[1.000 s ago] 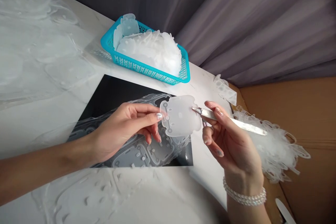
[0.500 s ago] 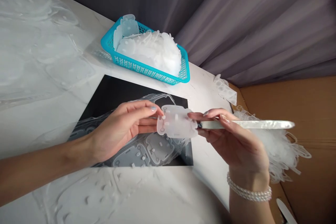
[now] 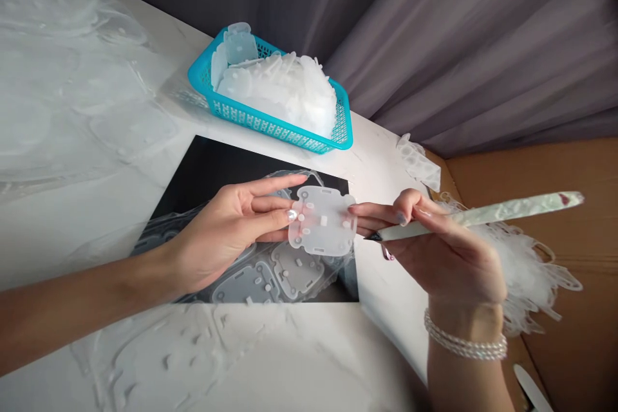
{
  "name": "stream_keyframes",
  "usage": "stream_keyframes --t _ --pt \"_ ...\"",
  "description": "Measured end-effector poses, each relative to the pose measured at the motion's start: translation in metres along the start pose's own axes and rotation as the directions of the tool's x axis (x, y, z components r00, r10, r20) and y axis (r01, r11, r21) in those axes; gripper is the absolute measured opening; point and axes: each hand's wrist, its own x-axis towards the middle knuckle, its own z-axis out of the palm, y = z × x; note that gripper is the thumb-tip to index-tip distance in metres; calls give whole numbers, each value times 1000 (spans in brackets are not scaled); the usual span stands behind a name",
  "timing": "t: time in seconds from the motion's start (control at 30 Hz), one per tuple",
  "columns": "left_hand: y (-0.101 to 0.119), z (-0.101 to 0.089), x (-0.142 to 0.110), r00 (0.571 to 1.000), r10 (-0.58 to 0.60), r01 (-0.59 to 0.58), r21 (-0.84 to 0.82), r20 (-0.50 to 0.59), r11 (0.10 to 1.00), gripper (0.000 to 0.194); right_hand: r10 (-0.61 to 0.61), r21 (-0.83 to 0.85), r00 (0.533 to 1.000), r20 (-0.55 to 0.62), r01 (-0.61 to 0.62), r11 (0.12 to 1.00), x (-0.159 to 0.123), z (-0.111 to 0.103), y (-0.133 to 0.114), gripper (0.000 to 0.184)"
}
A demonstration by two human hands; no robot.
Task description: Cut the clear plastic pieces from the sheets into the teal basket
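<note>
Above the black mat, the half-open left hand pinches the translucent plate by its left edge; the right hand, loosely curled around a pen-like tool, meets the right edge with extended fingertips (presumably to steady both sides).

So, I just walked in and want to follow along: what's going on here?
A person is handling a translucent plastic piece with both hands. The left hand grips one edge; the right hand is at the opposite edge while holding a pen-like tool with a dark tip. Beneath, a clear molded sheet lies partly over a black mat. A blue basket beyond holds a heap of translucent pieces.
</note>
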Motion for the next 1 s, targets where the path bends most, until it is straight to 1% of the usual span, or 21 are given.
stream_keyframes --t 0.23,0.43,0.6,0.73,0.87,0.93,1.0 --pt "-1 0 1 1000 -2 2 -17 2 1000 41 5 47 1000 13 -5 999 2 1 -2 24" --pt "-2 0 0 1000 -3 3 -20 12 1000 36 22 25 999 -32 -21 999 2 3 -2 26" --pt "-3 -2 0 1000 0 0 -33 13 999 32 42 -17 996 -72 -44 999 3 2 0 23" --pt "-4 -2 0 1000 1 1 -46 25 999 26 55 -29 995 -89 -58 998 3 1 1 22" --pt "-5 -3 2 999 -6 8 -43 41 999 29 56 -13 994 -97 -57 998 4 0 4 22" --pt "-6 -4 4 1000 -3 4 -41 27 999 31 62 0 994 -94 -62 998 4 0 5 21" --pt "-7 -6 4 1000 11 -12 -53 -24 999 33 59 7 993 -104 -59 998 6 0 4 21"
